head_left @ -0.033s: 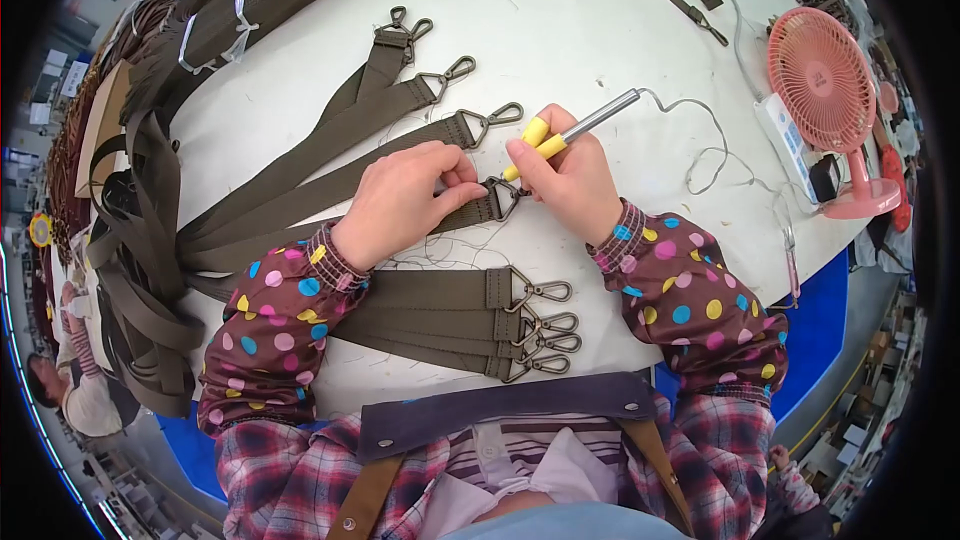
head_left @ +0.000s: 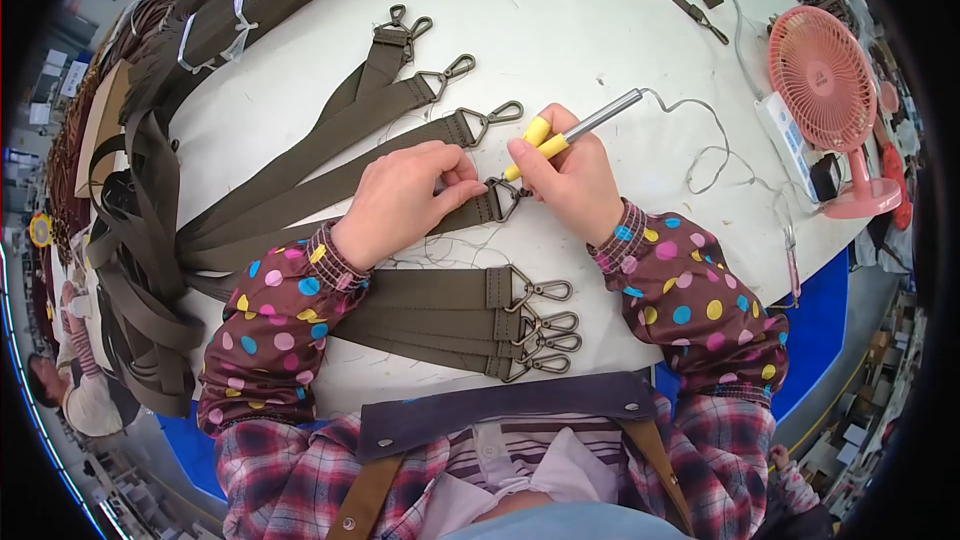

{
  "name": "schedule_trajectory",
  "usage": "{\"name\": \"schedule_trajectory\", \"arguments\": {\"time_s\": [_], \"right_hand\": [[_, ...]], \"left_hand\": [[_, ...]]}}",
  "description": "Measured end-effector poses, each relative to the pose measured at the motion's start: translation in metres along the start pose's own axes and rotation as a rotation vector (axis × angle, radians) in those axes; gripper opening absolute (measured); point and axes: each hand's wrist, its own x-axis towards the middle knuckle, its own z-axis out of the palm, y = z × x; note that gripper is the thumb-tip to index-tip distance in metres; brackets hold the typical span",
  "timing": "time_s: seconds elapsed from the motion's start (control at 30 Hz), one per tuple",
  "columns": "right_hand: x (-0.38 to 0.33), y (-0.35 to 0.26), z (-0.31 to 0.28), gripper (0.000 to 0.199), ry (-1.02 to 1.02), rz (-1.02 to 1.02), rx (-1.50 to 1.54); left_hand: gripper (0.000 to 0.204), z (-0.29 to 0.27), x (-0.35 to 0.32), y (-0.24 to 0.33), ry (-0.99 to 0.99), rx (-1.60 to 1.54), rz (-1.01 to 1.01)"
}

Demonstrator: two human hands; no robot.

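Note:
My left hand (head_left: pixel 405 195) pinches the stitched end of a dark olive webbing strap (head_left: pixel 482 213), holding it against the table. A dark metal clip (head_left: pixel 507 197) hangs from that end. In my right hand (head_left: pixel 582 185) is a corded pen-shaped tool (head_left: pixel 604 117) with a silver barrel and yellow grip. Its tip points down at the strap end beside the clip, close to my left fingertips; whether it touches cannot be made out. A yellow cover (head_left: pixel 536 130) sits on a right fingertip. Beyond my left hand lie similar straps (head_left: pixel 400 100) with clips.
Nearer me lies a stack of clipped straps (head_left: pixel 430 292) on the white table (head_left: pixel 640 30). Bundled webbing (head_left: pixel 150 270) hangs over the left edge. On the right stand a pink fan (head_left: pixel 820 80) and a white box (head_left: pixel 787 145), with a thin cord (head_left: pixel 715 130) trailing toward them.

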Motion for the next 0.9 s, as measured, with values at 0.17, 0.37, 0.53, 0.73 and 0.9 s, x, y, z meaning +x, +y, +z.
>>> {"name": "schedule_trajectory", "arguments": {"time_s": [0.17, 0.37, 0.53, 0.73, 0.9], "right_hand": [[-0.004, 0.006, -0.003, 0.021, 0.040, 0.010, 0.071], [-0.009, 0.002, -0.007, 0.022, 0.124, 0.035, 0.144], [-0.009, 0.002, -0.003, 0.021, 0.096, 0.021, 0.158], [-0.007, 0.001, 0.000, 0.021, 0.080, 0.015, 0.136], [-0.010, 0.005, 0.002, 0.021, 0.062, -0.011, 0.087]], "left_hand": [[0.014, 0.006, 0.003, -0.002, -0.012, 0.010, 0.027], [0.027, -0.008, 0.008, -0.003, -0.167, -0.114, -0.035], [0.032, 0.004, 0.005, -0.002, -0.079, -0.021, 0.062], [0.017, 0.009, 0.007, -0.003, 0.019, -0.062, 0.046], [0.015, 0.008, 0.005, -0.003, 0.003, -0.073, -0.006]]}}
